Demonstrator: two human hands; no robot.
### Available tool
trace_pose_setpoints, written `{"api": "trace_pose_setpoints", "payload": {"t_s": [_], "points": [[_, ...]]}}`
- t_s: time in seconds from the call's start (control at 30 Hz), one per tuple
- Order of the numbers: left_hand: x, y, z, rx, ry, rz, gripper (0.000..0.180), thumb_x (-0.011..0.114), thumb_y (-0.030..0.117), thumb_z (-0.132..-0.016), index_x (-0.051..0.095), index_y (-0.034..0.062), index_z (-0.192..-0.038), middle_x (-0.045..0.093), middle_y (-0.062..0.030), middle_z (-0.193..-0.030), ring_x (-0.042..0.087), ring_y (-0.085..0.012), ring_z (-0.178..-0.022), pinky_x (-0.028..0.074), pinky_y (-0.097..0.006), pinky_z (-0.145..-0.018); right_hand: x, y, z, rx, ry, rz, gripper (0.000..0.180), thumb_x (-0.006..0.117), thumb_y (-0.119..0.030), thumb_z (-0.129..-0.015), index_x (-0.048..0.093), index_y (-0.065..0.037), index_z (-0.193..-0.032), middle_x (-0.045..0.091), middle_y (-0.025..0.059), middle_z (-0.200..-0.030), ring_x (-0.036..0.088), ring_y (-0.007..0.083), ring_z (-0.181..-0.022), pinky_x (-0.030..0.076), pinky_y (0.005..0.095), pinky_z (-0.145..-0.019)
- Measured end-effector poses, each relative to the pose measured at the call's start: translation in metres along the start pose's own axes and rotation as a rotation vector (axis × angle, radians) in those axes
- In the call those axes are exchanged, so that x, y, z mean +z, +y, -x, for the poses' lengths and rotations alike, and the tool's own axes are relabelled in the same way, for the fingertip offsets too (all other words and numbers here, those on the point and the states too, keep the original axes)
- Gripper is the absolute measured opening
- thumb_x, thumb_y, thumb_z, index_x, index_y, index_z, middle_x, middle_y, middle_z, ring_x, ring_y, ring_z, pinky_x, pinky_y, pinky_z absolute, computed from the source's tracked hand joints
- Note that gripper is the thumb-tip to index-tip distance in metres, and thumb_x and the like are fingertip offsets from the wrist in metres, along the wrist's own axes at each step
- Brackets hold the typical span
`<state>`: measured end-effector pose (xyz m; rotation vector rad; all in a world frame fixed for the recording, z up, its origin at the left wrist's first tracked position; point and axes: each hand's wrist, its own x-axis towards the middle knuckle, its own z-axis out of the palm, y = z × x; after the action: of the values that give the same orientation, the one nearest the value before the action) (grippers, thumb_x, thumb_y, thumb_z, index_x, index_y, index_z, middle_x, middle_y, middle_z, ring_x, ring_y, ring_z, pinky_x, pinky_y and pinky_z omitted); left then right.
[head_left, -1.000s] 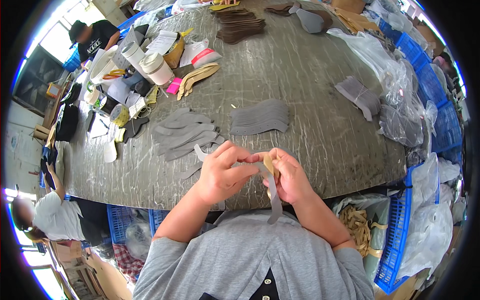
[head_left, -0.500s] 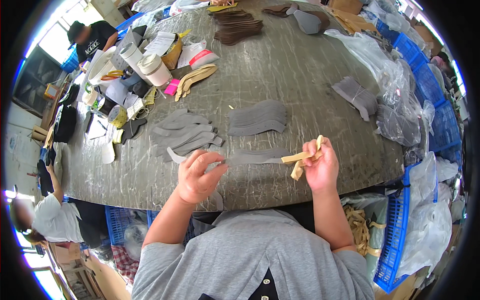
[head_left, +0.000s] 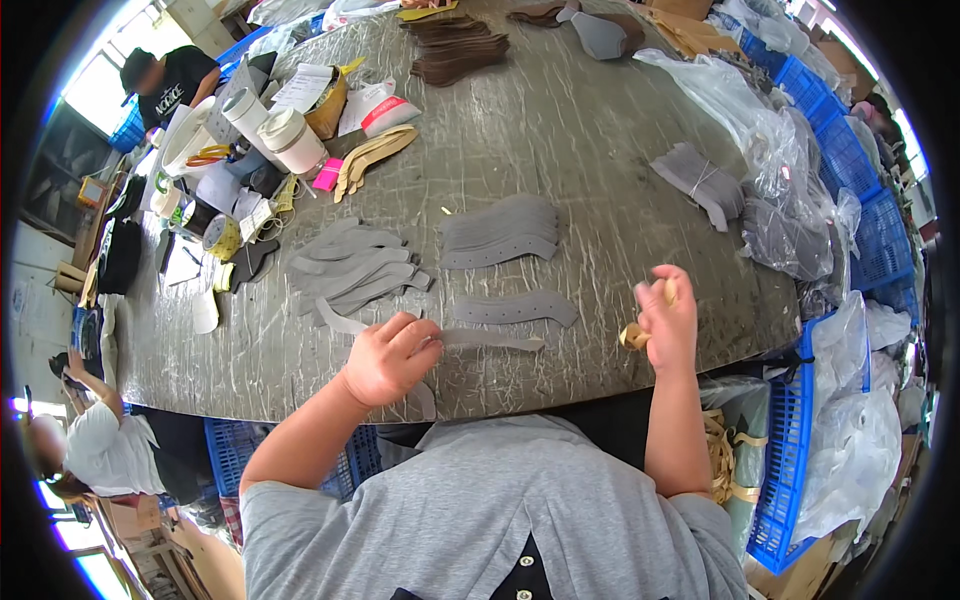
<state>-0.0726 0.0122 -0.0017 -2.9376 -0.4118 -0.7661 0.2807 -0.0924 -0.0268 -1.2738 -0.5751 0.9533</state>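
Observation:
My left hand (head_left: 392,358) is closed, its fingers pinched on one end of a narrow grey strip (head_left: 495,341) that stretches right, low over the table. Beyond that strip lies a curved grey piece (head_left: 515,308) with small holes along its edge. My right hand (head_left: 670,320) is raised at the right, closed around a tan strip (head_left: 633,337) whose curled end shows below the fingers. Farther off sit a neat stack of grey curved pieces (head_left: 500,232) and, left of it, a loose spread of similar grey pieces (head_left: 350,265). A pale curved strip (head_left: 340,318) lies beside my left hand.
Jars (head_left: 292,140), tape and papers crowd the table's left side. Brown pieces (head_left: 455,50) are stacked at the back. A tied grey bundle (head_left: 700,182) and plastic bags (head_left: 800,220) lie right. Blue crates (head_left: 785,470) stand around the edge. Two other people are on the left.
My right hand has moved right and turned, taking the tan strip away from the grey piece. The narrow grey strip now shows apart from the holed piece, nearer me.

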Motion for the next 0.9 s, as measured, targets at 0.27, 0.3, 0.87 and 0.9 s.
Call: {"api": "trace_pose_setpoints", "payload": {"t_s": [0.27, 0.3, 0.87, 0.9], "points": [[0.001, -0.005, 0.014, 0.18, -0.608, 0.07, 0.017, 0.06, 0.021, -0.074, 0.068, 0.0089, -0.084, 0.06, -0.0016, -0.125, 0.054, -0.0172, -0.102, 0.05, -0.028, -0.058, 0.046, 0.031, 0.033, -0.233, -0.565, 0.828, 0.012, 0.07, -0.009, -0.08, 0.068, -0.002, -0.09, 0.062, 0.0101, -0.077, 0.062, 0.0235, -0.072, 0.049, 0.0325, -0.068], [0.002, -0.004, 0.012, 0.191, -0.645, 0.054, 0.018, 0.06, 0.021, -0.075, 0.069, 0.0089, -0.085, 0.059, -0.002, -0.126, 0.053, -0.0172, -0.104, 0.05, -0.028, -0.059, 0.051, 0.033, 0.035, -0.219, -0.593, 0.871, 0.013, 0.07, -0.011, -0.081, 0.068, -0.002, -0.09, 0.063, 0.0107, -0.08, 0.063, 0.0263, -0.074, 0.049, 0.0352, -0.068], [0.008, 0.004, 0.022, 0.182, -0.674, -0.064, 0.017, 0.06, 0.024, -0.077, 0.072, 0.0146, -0.085, 0.053, 0.0001, -0.137, 0.05, -0.017, -0.104, 0.05, -0.025, -0.064, 0.074, 0.048, 0.056, -0.345, -0.706, 1.008, 0.006, 0.067, -0.012, -0.08, 0.065, -0.009, -0.085, 0.061, 0.0072, -0.084, 0.063, 0.0301, -0.076, 0.051, 0.0427, -0.065], [0.008, 0.006, 0.021, 0.178, -0.671, -0.073, 0.016, 0.06, 0.024, -0.077, 0.072, 0.0149, -0.084, 0.053, 0.0005, -0.138, 0.05, -0.017, -0.104, 0.05, -0.025, -0.064, 0.074, 0.05, 0.057, -0.372, -0.709, 1.034, 0.006, 0.067, -0.011, -0.079, 0.065, -0.009, -0.085, 0.061, 0.0067, -0.084, 0.063, 0.0293, -0.076, 0.051, 0.042, -0.065]]}}
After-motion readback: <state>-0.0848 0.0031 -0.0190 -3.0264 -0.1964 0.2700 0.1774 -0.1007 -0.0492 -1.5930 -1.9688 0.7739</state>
